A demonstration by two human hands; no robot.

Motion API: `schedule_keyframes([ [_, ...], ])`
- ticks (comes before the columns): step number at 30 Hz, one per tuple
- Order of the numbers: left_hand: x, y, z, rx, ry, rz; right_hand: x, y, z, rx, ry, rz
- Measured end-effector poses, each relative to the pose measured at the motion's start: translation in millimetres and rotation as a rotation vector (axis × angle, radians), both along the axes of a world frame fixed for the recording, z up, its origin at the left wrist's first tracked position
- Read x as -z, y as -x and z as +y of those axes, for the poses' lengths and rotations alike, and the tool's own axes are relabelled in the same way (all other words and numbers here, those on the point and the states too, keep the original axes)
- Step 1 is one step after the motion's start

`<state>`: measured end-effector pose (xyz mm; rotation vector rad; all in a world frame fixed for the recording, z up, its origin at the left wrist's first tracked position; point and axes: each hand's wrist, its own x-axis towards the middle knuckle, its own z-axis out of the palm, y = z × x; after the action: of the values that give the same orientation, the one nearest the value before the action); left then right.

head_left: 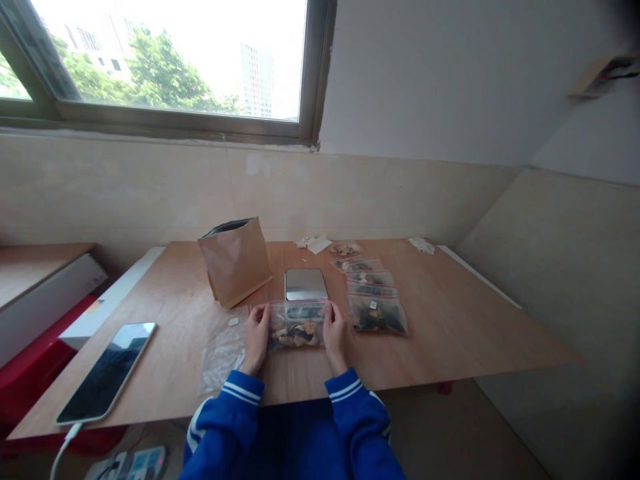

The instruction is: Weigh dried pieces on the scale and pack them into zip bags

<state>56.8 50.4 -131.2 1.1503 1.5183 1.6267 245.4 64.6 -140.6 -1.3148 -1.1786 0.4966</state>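
In the frame's lower centre, the left hand [257,337] and right hand [336,333] pinch opposite upper corners of a clear, red-edged plastic bag [277,321] of brown dried pieces [297,335] — seemingly keeping its mouth taut — below a silver rectangular scale [305,285].

1. Smartphone [110,373]: on table [465,327], near left corner.
2. Stand-up pouch [237,263]: left of digital scale [306,283], toward far edge.
3. Held zip bag [297,335]: between left hand [257,333] and right hand [335,333], before scale.
4. Flat zip bag [223,357]: left of left hand, at near edge.
5. Filled zip bags [379,315]: rowed right of scale, back toward far edge.
6. Crumpled tissue [421,245]: far right corner.
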Motion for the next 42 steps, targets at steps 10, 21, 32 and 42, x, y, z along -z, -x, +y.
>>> schedule_keyframes([
  [10, -0.6, -3, -3, -0.067, 0.009, 0.196, 3.9, 1, 1, 0.048, -0.007, 0.005],
  [21, -11.2, -8, -12, 0.106, -0.027, 0.225, 0.3, -2, 2, 0.056, -0.009, 0.115],
  [32, -12.5, -9, -14, 0.075, -0.077, 0.157, -11.6, 4, -5, -0.112, -0.001, 0.211],
  [42, -3.4, -8, -10, 0.054, -0.079, 0.217, -12.7, 4, -6, -0.077, -0.011, 0.234],
])
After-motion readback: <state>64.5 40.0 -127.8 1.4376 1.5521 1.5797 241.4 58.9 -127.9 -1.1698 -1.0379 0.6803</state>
